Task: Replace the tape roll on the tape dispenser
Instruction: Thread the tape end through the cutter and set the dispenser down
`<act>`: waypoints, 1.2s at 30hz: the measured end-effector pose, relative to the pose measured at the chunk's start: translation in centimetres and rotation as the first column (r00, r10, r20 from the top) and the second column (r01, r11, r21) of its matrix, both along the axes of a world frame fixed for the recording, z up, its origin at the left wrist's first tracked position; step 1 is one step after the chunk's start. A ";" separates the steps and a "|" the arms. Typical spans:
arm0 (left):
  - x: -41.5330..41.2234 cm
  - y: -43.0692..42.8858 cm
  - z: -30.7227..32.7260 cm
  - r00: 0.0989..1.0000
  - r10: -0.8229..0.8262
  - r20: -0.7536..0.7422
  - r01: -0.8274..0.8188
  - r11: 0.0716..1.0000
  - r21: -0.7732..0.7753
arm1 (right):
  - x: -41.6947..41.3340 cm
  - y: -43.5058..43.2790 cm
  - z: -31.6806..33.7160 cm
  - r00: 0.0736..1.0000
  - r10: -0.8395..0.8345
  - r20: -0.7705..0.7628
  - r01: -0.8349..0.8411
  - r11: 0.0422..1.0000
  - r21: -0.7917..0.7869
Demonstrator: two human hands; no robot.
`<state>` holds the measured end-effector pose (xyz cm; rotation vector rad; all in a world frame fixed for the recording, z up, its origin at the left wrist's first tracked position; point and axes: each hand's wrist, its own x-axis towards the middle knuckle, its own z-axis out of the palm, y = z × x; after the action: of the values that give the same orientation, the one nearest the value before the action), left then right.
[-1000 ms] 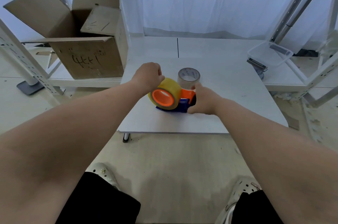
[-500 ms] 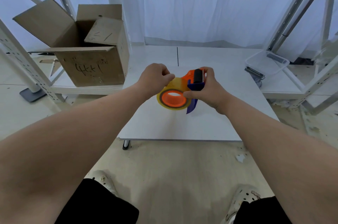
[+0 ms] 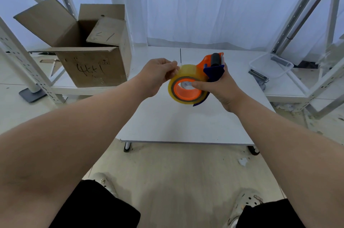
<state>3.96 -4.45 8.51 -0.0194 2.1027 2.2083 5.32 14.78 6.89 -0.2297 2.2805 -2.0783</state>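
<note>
My right hand (image 3: 221,86) holds an orange and blue tape dispenser (image 3: 214,68) in the air above the white table (image 3: 186,125), with its black roller end pointing up and away. A yellowish tape roll (image 3: 188,71) sits on the dispenser's orange hub (image 3: 186,94), and my right thumb lies across the hub's opening. My left hand (image 3: 158,75) pinches the roll's upper left edge with closed fingertips. Something white shows through the hub's hole; I cannot tell what it is.
An open cardboard box (image 3: 89,63) stands at the left on a low shelf. A clear plastic container (image 3: 270,65) rests at the right, beside the table. White metal rack posts (image 3: 24,63) rise on both sides. My feet in light shoes are on the floor below.
The dispenser was lifted off the table and tipped so its roller end points up. My left hand stayed on the roll's upper edge. The clear roll behind it is now hidden.
</note>
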 end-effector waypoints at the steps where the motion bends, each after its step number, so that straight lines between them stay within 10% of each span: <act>1: 0.0 -0.1 0.1 1.000 0.002 0.007 -0.002 1.000 0.022 | 0.0 0.0 0.0 1.000 0.007 -0.003 -0.007 1.000 0.012; 5: 0.2 0.2 0.4 0.999 0.013 0.033 -0.015 0.999 0.038 | 0.0 -0.1 0.3 1.000 0.018 -0.026 -0.017 0.999 0.028; 14: 0.6 1.2 1.4 0.988 -0.001 -0.154 -0.097 0.773 -0.627 | 0.3 -0.1 0.0 0.991 0.105 -0.081 -0.085 0.971 0.222; 20: 0.3 1.3 3.0 0.980 -0.005 -0.199 -0.123 0.768 -0.629 | 0.5 1.1 -1.4 0.982 0.189 -0.029 -0.153 0.868 0.473; 36: 0.4 -0.2 3.4 0.994 0.047 -0.098 -0.082 0.918 -0.389 | -0.5 2.9 0.0 0.981 0.156 0.112 -0.172 0.973 0.154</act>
<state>4.39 -4.68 11.92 -0.0212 2.5939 1.8075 4.85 17.69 6.84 -0.2898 2.2725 -1.7734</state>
